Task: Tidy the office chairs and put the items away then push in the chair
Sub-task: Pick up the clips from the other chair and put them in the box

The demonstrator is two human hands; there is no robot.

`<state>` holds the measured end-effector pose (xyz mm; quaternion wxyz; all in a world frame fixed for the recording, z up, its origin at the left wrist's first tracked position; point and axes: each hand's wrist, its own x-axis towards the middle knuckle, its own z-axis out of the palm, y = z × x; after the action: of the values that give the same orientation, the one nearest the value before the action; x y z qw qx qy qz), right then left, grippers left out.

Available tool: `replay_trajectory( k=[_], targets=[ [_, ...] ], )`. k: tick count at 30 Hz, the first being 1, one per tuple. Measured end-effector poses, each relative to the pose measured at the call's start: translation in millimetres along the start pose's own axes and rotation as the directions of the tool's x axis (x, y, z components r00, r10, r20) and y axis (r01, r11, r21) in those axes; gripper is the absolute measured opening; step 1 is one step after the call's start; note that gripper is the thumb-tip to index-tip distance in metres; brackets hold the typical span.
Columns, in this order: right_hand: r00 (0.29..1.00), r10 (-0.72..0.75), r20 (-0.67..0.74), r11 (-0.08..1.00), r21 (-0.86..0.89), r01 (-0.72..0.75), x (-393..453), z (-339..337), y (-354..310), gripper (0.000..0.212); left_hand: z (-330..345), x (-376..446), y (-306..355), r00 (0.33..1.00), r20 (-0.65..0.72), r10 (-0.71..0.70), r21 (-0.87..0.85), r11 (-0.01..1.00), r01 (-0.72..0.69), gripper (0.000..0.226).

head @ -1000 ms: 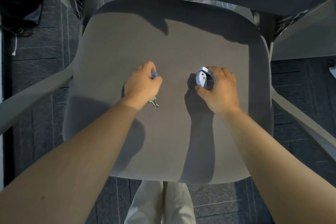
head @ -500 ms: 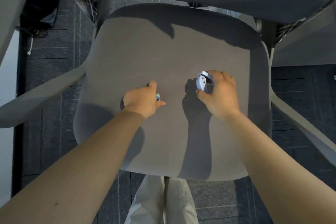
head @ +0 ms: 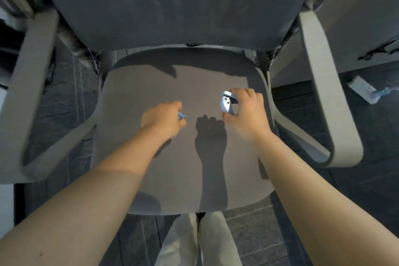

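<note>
A grey office chair fills the view, its seat (head: 138, 97) right below me and its dark backrest (head: 172, 6) beyond. My left hand (head: 163, 120) hovers over the seat's middle, closed on small binder clips (head: 182, 116); only a blue body and a wire handle peek out of the fist. My right hand (head: 246, 112) is a little farther right, raised above the seat, and grips a light-blue and white staple remover (head: 226, 103). Both hands throw shadows on the cushion.
Pale armrests stand on each side, the left armrest (head: 28, 84) and the right armrest (head: 323, 84). A desk panel (head: 356, 34) with cables is at the upper right. A white object (head: 362, 89) lies on the dark tiled floor. My light trousers (head: 198, 242) show below the seat.
My left hand closed over the green and blue clips and lifted them off the seat. Both hands rose, and my view pulled back, bringing the backrest and armrests into sight.
</note>
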<state>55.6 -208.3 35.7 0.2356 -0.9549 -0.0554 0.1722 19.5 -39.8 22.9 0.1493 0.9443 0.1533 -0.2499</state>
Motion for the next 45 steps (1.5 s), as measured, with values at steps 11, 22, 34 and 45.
replay_trajectory(
  k=[11, 22, 34, 45],
  targets=[
    [0.947, 0.062, -0.315, 0.995, 0.097, -0.032, -86, -161, 15, 0.046, -125, -80, 139, 0.885, -0.18, 0.429, 0.136, 0.902, -0.409, 0.018],
    [0.782, 0.353, -0.514, 0.933, 0.257, -0.252, -282, -262, 147, 0.022, -82, -235, 320, 0.597, -0.125, 0.793, 0.27, 0.606, -0.748, 0.022],
    [0.46, 0.727, -0.51, 0.686, 0.501, -0.528, -532, -295, 291, 0.05, 43, -419, 477, 0.319, 0.06, 0.946, 0.157, 0.306, -0.939, 0.02],
    [0.075, 0.785, -0.615, 0.501, 0.559, -0.66, -617, -319, 413, 0.034, 127, -489, 615, 0.089, 0.19, 0.978, 0.106, 0.07, -0.992, 0.017]
  ],
)
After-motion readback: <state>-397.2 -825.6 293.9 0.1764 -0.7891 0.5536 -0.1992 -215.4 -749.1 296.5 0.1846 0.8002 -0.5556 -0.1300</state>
